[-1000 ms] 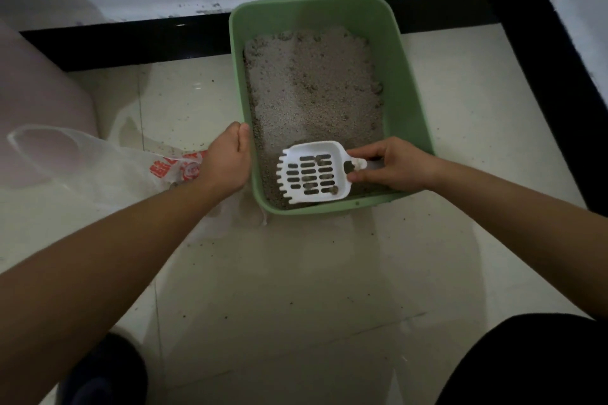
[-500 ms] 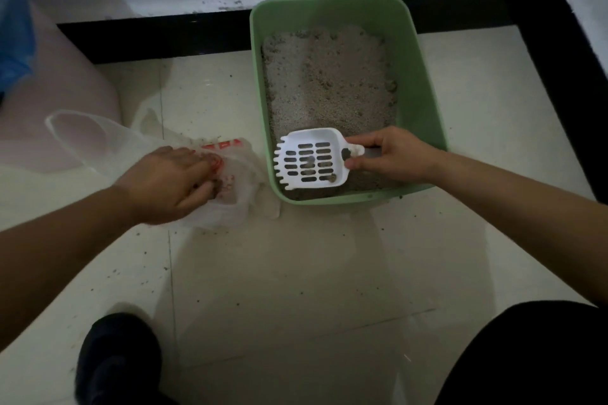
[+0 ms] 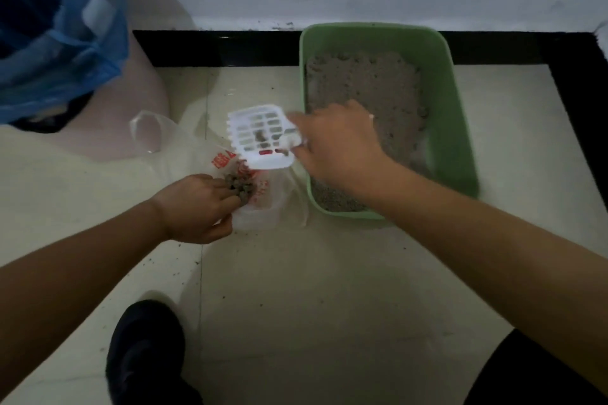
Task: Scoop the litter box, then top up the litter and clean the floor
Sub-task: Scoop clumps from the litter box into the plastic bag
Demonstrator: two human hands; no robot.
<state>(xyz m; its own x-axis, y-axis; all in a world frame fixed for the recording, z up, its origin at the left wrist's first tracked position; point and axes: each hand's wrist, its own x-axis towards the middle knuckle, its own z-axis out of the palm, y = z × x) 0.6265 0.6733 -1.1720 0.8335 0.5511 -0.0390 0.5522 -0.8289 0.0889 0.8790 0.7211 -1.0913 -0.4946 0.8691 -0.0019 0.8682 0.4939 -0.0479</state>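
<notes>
Right hand (image 3: 339,148) grips the white litter scoop (image 3: 260,141) over the plastic bag (image 3: 279,204). Left hand (image 3: 197,207) pinches the bag. Its red writing is too blurry to read.

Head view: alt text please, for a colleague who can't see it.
The right hand holds a white slotted plastic scoop over a clear plastic bag with red print, which the left hand grips on the pale tiled floor. Dark clumps lie in the bag. The green plastic litter box of grey litter stands beside it.
</notes>
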